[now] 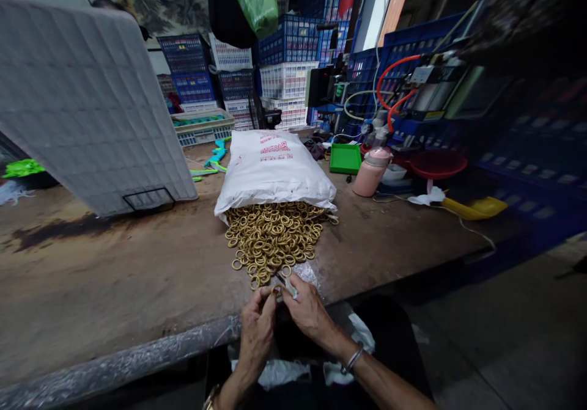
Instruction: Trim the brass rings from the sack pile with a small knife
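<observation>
A heap of gold-coloured rings [273,236] spills from the open mouth of a white sack [273,164] lying on the worn wooden table [114,275]. At the table's near edge my left hand [257,327] pinches a single ring [276,289] between its fingertips. My right hand [308,309], with a bracelet on its wrist, is closed on a small silvery tool [290,288] held against that ring. Both hands meet just below the heap.
A grey quilted panel [87,98] leans at the left. At the back stand a green tray [345,158], a pink bottle [371,170], a red bowl [436,163], a yellow scoop [472,208] and stacked blue and white crates [287,62]. A machine with orange hoses [422,86] stands right.
</observation>
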Action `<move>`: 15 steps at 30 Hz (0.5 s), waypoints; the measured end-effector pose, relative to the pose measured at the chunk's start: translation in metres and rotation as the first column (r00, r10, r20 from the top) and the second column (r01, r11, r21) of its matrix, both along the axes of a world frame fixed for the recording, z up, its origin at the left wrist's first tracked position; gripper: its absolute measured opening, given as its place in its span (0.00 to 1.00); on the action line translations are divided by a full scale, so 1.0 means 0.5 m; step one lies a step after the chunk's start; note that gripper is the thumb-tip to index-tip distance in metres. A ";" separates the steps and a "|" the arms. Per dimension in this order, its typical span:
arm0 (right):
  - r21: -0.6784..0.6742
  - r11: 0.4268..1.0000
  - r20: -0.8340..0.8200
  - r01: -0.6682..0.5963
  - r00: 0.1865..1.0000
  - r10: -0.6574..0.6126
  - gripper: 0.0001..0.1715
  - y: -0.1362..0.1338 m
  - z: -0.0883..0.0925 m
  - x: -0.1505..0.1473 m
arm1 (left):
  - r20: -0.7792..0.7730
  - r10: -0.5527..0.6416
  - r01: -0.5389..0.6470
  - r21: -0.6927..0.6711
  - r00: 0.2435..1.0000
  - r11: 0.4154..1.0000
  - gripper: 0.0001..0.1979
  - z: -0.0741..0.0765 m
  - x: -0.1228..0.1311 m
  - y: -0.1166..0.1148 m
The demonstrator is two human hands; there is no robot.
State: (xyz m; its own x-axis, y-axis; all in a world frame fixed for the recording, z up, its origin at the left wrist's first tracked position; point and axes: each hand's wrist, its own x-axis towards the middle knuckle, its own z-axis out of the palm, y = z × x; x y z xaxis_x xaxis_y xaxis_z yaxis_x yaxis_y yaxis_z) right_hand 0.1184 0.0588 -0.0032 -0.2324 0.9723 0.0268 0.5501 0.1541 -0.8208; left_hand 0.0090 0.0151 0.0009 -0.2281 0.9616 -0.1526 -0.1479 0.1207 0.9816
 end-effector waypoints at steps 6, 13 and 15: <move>0.001 0.999 -0.134 -0.054 0.989 0.054 0.11 0.005 0.023 0.005 | -0.260 0.008 0.025 0.123 0.966 0.992 0.10 -0.015 -0.011 -0.003; -0.063 0.995 -0.141 -0.079 0.988 0.069 0.13 0.003 0.017 -0.002 | 0.054 -0.171 0.175 -0.094 0.984 0.980 0.13 -0.006 -0.011 -0.008; -0.057 0.994 -0.145 -0.090 0.986 0.081 0.13 0.003 0.018 -0.003 | 0.161 -0.196 0.218 -0.130 0.967 0.967 0.15 -0.001 -0.011 -0.008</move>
